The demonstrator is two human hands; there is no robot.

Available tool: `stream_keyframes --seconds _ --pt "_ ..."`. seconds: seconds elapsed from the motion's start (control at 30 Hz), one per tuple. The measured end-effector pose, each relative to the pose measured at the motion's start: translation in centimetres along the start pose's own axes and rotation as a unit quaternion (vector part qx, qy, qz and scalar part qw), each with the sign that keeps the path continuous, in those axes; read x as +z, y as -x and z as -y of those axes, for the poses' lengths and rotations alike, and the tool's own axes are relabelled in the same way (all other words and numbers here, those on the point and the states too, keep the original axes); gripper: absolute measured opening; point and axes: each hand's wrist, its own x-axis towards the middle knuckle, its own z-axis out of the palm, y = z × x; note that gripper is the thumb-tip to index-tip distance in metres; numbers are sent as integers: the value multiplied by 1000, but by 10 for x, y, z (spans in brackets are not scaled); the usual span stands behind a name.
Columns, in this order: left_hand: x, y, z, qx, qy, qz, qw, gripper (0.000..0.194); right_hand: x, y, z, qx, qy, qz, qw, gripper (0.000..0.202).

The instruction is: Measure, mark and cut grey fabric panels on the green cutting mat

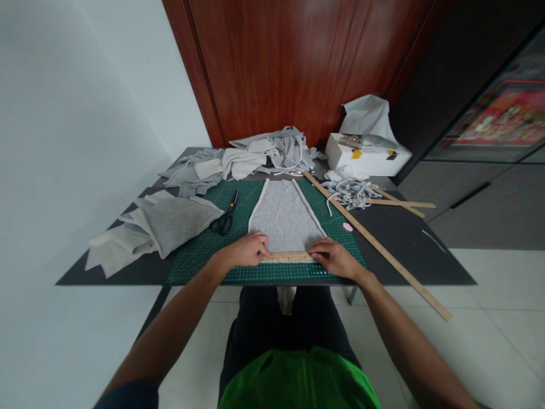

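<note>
At the back right, a white box point(361, 163) carries draped grey fabric point(368, 116), its inside hidden from us. Down on the green cutting mat point(191, 258), a grey cloth panel point(283, 218) lies flat, and now the left hand point(251, 249) and right hand point(334, 257) touch opposite ends of a wooden ruler point(293, 257) along its near edge; whether either clamps it, we can't tell. Dark table point(430, 261) under the mat, reddish wooden door point(293, 68) behind, pale tiled floor point(506, 295) below.

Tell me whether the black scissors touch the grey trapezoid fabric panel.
Apart. The head view shows a bare strip of green cutting mat between the black scissors and the grey fabric panel.
</note>
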Motion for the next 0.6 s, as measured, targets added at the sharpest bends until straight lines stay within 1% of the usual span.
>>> stream_keyframes --seconds 0.03,0.1,0.17,0.2,0.27,0.3,0.33,0.4,0.47,0.53,0.6 --pt "-1 -1 1 2 -4 6 1000 37 -4 -1 -3 6 -7 -8 1000 18" --pt "-2 -2 3 2 -15 14 1000 34 -15 -1 -15 23 -2 -48 999 19" --pt "-3 -3 5 -3 -28 22 999 28 -29 -2 -36 65 53 -108 991 21" --pt "-4 -4 6 -9 -33 28 999 25 -36 -2 -47 100 97 -139 980 22" --pt "-6 -5 7 -27 -40 42 998 23 -50 -2 -69 191 194 -176 946 24" --pt "-7 -6 8 -37 -39 51 997 23 -55 -2 -78 227 236 -173 929 24" --pt "-8 -7 9 -45 -36 61 996 23 -59 -2 -85 251 266 -154 918 25" --pt "-8 -9 13 -56 -25 80 995 25 -61 -2 -94 281 300 -119 904 28" --pt "-7 -9 18 -59 -10 92 994 27 -59 -1 -98 300 315 -101 894 31" --pt "-5 -9 25 -58 8 98 993 26 -56 1 -101 314 321 -104 887 32" --pt "-1 -8 31 -51 28 97 994 25 -56 3 -106 314 320 -126 885 30"
